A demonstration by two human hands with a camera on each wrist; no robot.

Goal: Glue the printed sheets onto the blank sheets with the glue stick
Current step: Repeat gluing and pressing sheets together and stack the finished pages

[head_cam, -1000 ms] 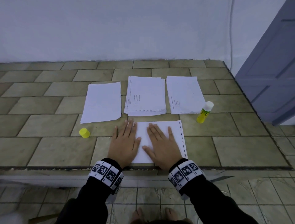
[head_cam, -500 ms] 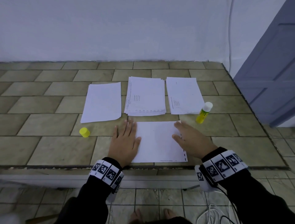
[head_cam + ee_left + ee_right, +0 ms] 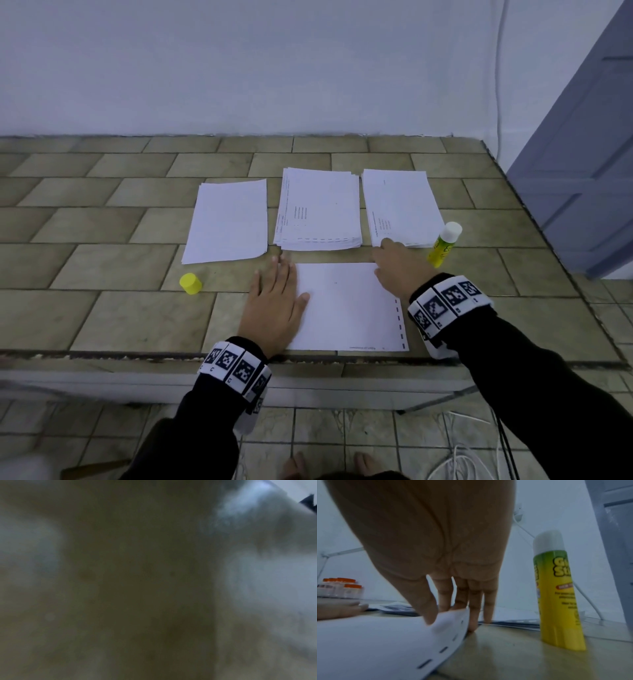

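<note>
Yellow-green plastic glue stick with white tip (image 3: 556,592), near tiled tabletop's right edge: label reads "G… St…", cut off; smaller lines beneath too blurred. Print on white paper sheets (image 3: 318,209) too small to read. Black-and-white wristband markers (image 3: 445,301): patterns only.

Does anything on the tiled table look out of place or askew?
The yellow glue stick stands uncapped; its yellow cap lies far away, left of the left hand. The right hand is lifting a corner of the near white sheet.
</note>
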